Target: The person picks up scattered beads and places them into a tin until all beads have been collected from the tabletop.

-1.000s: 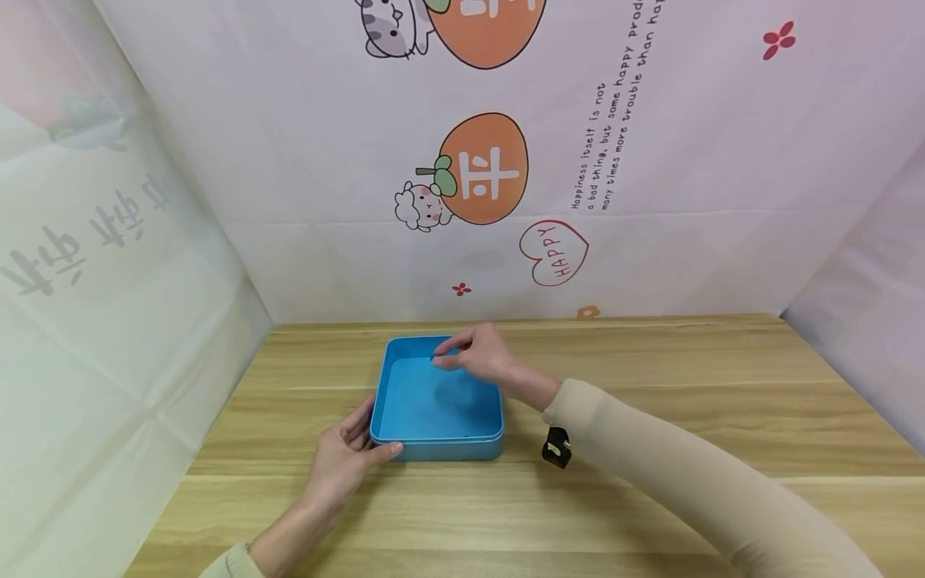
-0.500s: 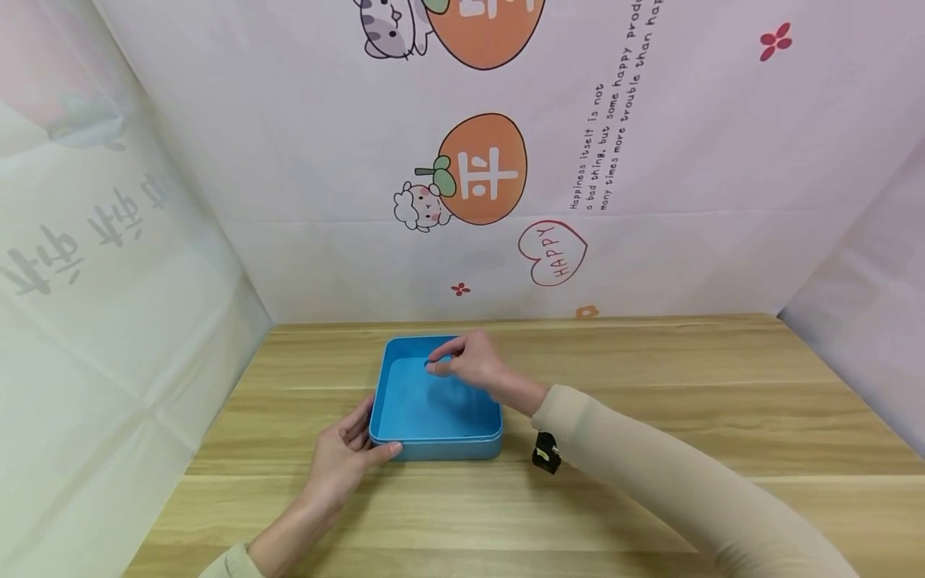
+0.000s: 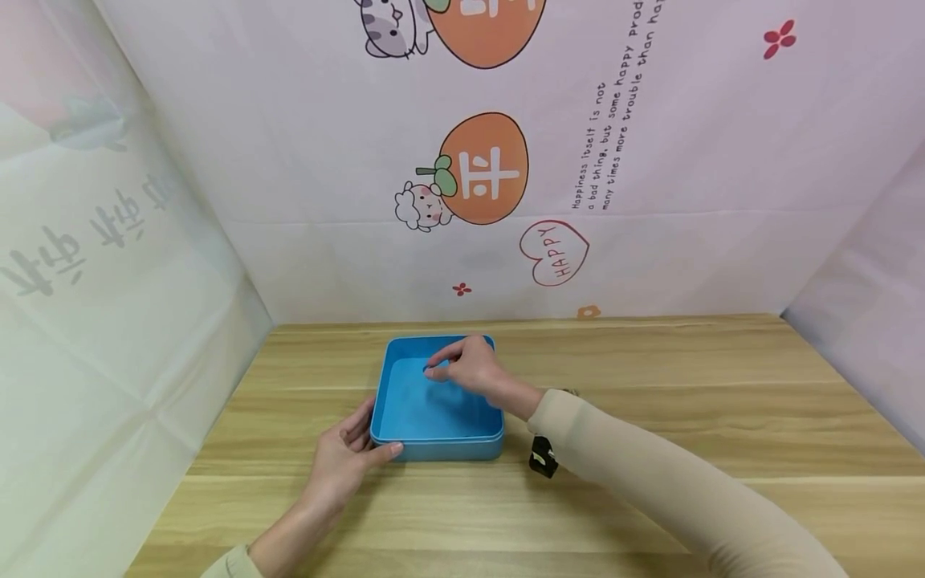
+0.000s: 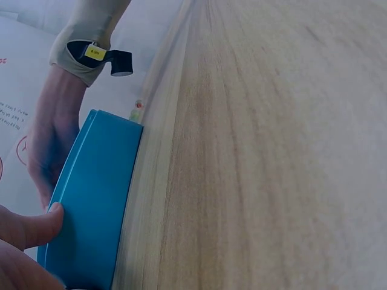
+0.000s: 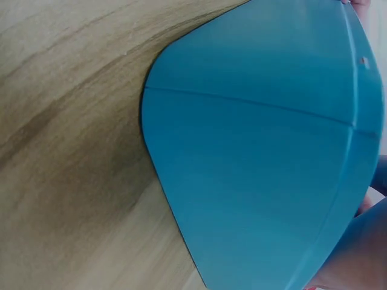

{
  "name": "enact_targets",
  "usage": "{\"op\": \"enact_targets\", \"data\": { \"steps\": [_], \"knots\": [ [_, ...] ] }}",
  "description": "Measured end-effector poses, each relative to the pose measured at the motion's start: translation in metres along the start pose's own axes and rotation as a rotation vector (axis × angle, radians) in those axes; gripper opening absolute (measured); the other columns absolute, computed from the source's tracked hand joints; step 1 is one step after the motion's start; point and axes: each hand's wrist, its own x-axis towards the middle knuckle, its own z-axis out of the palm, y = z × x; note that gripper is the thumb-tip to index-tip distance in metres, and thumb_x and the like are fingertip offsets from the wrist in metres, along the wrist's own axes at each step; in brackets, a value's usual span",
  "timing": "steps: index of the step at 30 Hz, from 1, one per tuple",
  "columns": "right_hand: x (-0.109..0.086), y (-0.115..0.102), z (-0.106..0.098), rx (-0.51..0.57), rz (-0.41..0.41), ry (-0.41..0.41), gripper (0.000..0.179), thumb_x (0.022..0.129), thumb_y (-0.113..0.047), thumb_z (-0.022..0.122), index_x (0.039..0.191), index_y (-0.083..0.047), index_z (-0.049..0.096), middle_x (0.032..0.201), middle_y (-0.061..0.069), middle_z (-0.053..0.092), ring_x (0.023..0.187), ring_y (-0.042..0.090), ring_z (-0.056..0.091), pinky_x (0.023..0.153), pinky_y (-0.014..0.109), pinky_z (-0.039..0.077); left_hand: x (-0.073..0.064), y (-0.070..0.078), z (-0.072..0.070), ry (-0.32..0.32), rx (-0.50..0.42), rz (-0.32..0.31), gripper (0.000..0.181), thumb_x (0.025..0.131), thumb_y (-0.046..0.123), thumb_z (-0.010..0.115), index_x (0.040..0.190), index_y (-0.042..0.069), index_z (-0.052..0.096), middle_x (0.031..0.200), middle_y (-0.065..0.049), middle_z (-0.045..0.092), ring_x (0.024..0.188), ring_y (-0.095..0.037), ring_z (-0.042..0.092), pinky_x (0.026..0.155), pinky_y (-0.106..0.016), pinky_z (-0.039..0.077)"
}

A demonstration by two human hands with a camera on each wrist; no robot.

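Observation:
A square, shallow blue box point(image 3: 450, 449) with no lid on stands on the wooden table. My left hand point(image 3: 343, 459) grips its front left corner, thumb on the front wall and fingers along the left side. Over the box's inside, my right hand point(image 3: 473, 371) pinches a tiny dark thing point(image 3: 426, 369) between thumb and fingertips; it is too small to name. The left wrist view shows the box's front wall point(image 4: 91, 205) under my left thumb point(image 4: 45, 226). Only the outside wall of the box point(image 5: 242, 175) fills the right wrist view, so the pinching fingertips are hidden there.
A black wrist camera point(image 3: 543, 456) hangs below the right sleeve. Just past that sleeve, a small thing point(image 3: 571, 392) peeks out on the table point(image 3: 686, 377). Small red and green bits point(image 4: 136, 110) lie beyond the box. Printed white cloth point(image 3: 325, 265) encloses the table's back and sides.
My right hand has shifted slightly left and nearer over the box, still pinching the tiny dark thing. A small thing has come into view behind the right sleeve. The left hand stays put.

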Motion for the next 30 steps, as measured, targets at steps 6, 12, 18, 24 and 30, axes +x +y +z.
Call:
{"op": "enact_targets", "data": {
  "steps": [6,12,18,24,30],
  "knots": [
    [0.0,0.001,0.0,-0.005,-0.016,0.001,0.018,0.093,-0.017,0.084,0.106,-0.005,0.084,0.075,0.003,0.056,0.073,0.02,0.049,0.062,0.029,0.036,0.0,0.0,0.0,0.002,-0.002,-0.005,0.086,0.091,0.0,0.083,0.163,-0.001,0.035,0.165,-0.024,0.033,0.15,-0.039,0.036,0.113,-0.044,0.042],
    [-0.004,-0.002,-0.006,-0.004,-0.059,0.024,0.018,0.094,-0.015,0.083,0.107,-0.003,0.083,0.071,0.003,0.053,0.069,0.019,0.049,0.059,0.028,0.034,0.0,-0.001,0.001,0.004,-0.007,-0.003,0.086,0.09,0.0,0.083,0.162,0.0,0.036,0.165,-0.024,0.034,0.15,-0.039,0.036,0.113,-0.044,0.043],
    [-0.016,-0.008,-0.018,0.0,-0.1,0.015,0.016,0.094,-0.015,0.083,0.106,-0.004,0.084,0.073,0.004,0.056,0.071,0.021,0.051,0.059,0.028,0.036,-0.001,0.0,0.001,0.006,-0.011,-0.007,0.086,0.09,-0.001,0.083,0.162,0.0,0.036,0.165,-0.024,0.034,0.15,-0.039,0.037,0.112,-0.043,0.043],
    [-0.031,-0.004,-0.033,-0.006,-0.134,-0.001,0.013,0.093,-0.013,0.084,0.103,-0.005,0.084,0.073,0.004,0.054,0.072,0.021,0.051,0.058,0.026,0.036,-0.002,0.001,0.002,0.012,-0.007,-0.008,0.087,0.089,-0.002,0.083,0.162,-0.001,0.036,0.165,-0.024,0.033,0.15,-0.039,0.036,0.113,-0.042,0.042],
    [-0.049,0.003,-0.051,-0.012,-0.119,-0.007,0.013,0.092,-0.012,0.084,0.102,-0.004,0.084,0.077,0.004,0.055,0.075,0.022,0.052,0.06,0.026,0.038,-0.001,0.002,0.002,0.013,-0.001,-0.011,0.088,0.089,-0.001,0.084,0.162,-0.001,0.036,0.165,-0.024,0.033,0.15,-0.04,0.035,0.112,-0.042,0.042]
  ]
}}
